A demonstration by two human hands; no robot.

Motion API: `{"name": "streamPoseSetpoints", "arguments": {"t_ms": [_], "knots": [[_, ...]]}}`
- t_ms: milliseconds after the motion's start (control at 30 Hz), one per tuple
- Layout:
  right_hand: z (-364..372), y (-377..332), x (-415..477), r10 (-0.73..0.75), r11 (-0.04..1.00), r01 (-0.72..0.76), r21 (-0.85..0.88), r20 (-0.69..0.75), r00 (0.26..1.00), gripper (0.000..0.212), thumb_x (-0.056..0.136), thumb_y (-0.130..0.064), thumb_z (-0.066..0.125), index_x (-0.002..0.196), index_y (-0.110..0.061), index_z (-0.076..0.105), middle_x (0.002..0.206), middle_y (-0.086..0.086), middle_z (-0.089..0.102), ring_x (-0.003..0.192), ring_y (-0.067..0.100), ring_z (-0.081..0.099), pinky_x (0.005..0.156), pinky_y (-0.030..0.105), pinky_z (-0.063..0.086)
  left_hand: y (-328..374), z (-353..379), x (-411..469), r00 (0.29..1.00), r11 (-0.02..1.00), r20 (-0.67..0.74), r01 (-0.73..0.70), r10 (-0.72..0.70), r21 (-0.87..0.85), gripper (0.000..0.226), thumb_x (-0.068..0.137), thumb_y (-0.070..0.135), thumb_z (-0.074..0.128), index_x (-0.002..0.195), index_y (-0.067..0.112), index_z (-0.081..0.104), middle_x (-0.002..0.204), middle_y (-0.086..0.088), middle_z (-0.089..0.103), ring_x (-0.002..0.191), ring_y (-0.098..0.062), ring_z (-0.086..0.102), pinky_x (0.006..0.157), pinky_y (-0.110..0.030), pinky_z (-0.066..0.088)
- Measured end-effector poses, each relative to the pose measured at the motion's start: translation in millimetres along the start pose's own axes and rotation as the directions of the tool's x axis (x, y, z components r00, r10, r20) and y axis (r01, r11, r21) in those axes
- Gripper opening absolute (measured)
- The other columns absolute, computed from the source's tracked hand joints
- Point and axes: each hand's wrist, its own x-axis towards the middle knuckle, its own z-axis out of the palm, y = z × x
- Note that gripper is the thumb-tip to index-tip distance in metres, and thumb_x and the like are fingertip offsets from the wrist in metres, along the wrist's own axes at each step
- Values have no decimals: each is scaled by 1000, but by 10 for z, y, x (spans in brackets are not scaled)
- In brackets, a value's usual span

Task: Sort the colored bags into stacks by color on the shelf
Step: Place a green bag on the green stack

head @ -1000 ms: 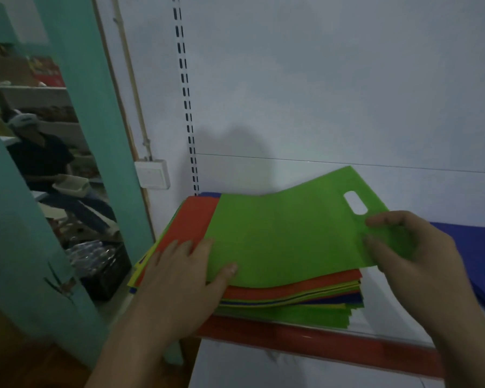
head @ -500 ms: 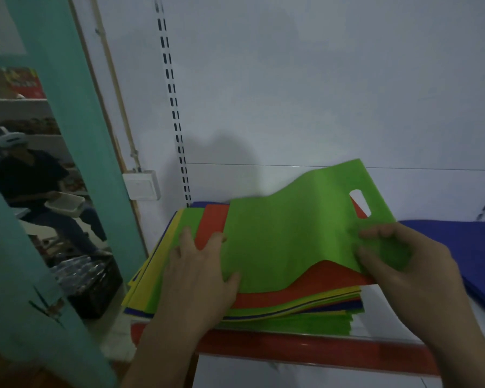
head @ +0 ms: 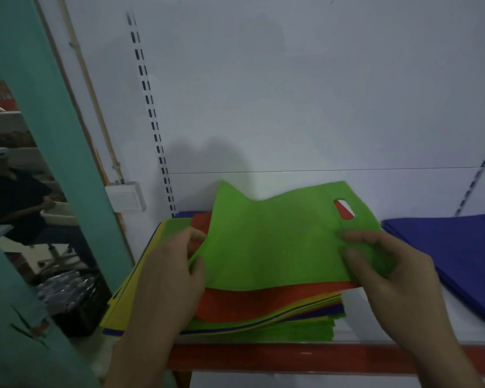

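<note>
The green bag [head: 269,242] is a flat, bright sheet with an oval handle hole [head: 344,210] near its right edge, buckled up above the mixed stack [head: 263,309] of red, yellow, blue and green bags on the shelf [head: 291,357]. The left hand [head: 168,278] and right hand [head: 389,278] pinch its side edges, fingers closed on it.
</note>
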Motion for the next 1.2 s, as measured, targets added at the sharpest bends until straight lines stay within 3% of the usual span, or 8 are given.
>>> {"name": "streamPoseSetpoints", "arguments": {"t_ms": [167,300,400,533,667,900,1033,1200], "knots": [[-177,36,-13,-19,997,27,66,-122,992,27,89,-3,68,91,-30,73,86,-23,71,75,1,66,55,14,51,208,39,-31,995,989,-85,-53,42,-139,37,78,3,76,93,34,63,86,22,59,81,8,56,65,-8,36],[-436,187,-44,18,1000,-15,22,-151,988,28,86,-2,71,91,-30,74,86,-24,71,75,0,65,57,9,48,293,286,-28,986,999,166,24,-30,42,46,72,29,85,102,41,52,117,4,49,93,-9,56,77,-30,47],[-560,304,-64,53,999,-53,-5,-82,995,28,83,-5,75,89,-32,75,85,-21,72,75,5,66,60,24,55,384,364,-18,958,993,271,70,-95,99,45,72,31,85,101,41,52,132,-5,40,109,-26,57,92,-39,49],[-572,361,-74,26,999,-26,18,-10,1000,30,83,-5,76,87,-34,75,86,-21,72,78,4,67,61,20,53,487,277,24,923,988,359,105,-140,115,32,75,24,84,93,31,57,101,6,64,83,-10,62,72,-32,52],[-738,375,-47,-5,992,1,130,31,999,28,83,-4,76,90,-32,75,86,-21,72,77,3,68,60,16,53,672,162,-153,975,991,174,129,-135,46,23,84,20,75,85,31,55,86,12,61,80,-13,60,64,-30,42],[-1722,628,-95,-7,986,16,168,-56,998,32,83,-2,75,91,-33,75,88,-22,73,76,3,68,63,20,55,1519,445,-712,991,990,-130,-55,38,-128,22,87,20,70,98,31,56,105,7,58,98,-14,54,86,-35,44],[-2684,904,-178,0,992,24,128,-180,984,31,81,4,74,91,-25,75,84,-19,72,69,-2,65,58,9,48,2270,992,-905,990,952,-140,-71,30,-297,25,79,18,80,89,33,62,100,13,66,92,-17,66,78,-45,56],[-3942,1322,-451,25,999,-40,-34,-368,929,31,82,-2,75,92,-31,74,81,-13,71,72,14,63,58,26,50,3309,1902,-1234,993,870,-14,-107,114,-482,16,72,35,72,85,35,64,91,18,71,83,-12,69,76,-45,58]]}}
